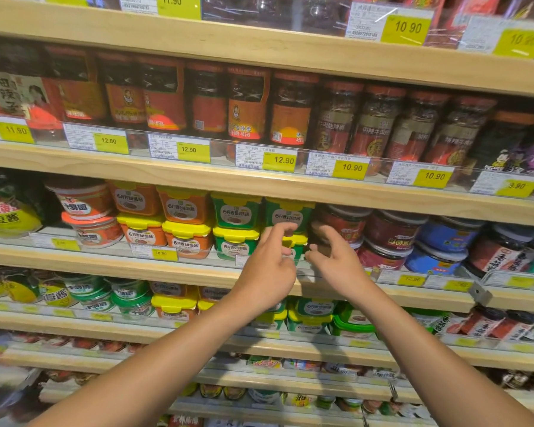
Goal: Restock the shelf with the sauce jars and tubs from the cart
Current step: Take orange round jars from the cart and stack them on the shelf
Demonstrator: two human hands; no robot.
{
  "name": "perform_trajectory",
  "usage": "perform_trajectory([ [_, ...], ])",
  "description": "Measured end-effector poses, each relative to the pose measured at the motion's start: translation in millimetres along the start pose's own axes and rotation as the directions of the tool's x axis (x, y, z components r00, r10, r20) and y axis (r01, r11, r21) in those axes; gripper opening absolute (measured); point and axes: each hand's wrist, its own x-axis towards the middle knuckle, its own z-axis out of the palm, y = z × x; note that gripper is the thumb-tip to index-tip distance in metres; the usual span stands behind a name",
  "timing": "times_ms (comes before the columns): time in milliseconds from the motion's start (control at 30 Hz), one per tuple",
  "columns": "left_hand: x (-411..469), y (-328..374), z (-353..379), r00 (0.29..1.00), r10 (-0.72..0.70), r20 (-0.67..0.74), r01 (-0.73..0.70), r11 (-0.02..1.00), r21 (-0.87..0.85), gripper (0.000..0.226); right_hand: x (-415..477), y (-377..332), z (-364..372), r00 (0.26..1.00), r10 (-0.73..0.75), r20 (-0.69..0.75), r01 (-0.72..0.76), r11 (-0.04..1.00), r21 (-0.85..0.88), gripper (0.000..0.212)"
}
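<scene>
Ok, left hand (269, 266) curls at green tub (298, 246), grip unclear; right hand (336, 260) loose, empty. Tub likely light, rigid, slick plastic: take by sides under lid.

Bright, yellowish shop light; sharp middle, soft edges.
Print on the 12.90 price tag (279, 160) reads crisply; far left, far right and well below it, labels smear into blur. High above the tag, white glare streaks cross the clear plastic rail (275, 13). The shelf boards (259, 186) bow away from the tag, bent by the wide lens. Jars (247, 103) just above it sit in shade under a board. Below it, the left hand (269, 266) and right hand (339, 266) are slightly blurred.
</scene>
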Motion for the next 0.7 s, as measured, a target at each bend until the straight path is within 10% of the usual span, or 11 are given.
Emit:
perform_trajectory([
  [233,26.6,18.5,35.4,0.974,-0.073,0.214,0.098,0.989,-0.107,0.071,-12.6,33.9,-40.1,0.93,0.11,-0.351,-0.091,0.993,0.07,0.025],
  [700,62.9,30.3,75.2,0.97,-0.223,0.098,0.231,0.969,-0.083,0.046,-2.6,51.1,-51.7,0.973,0.185,-0.137,-0.168,0.978,0.126,0.042],
])
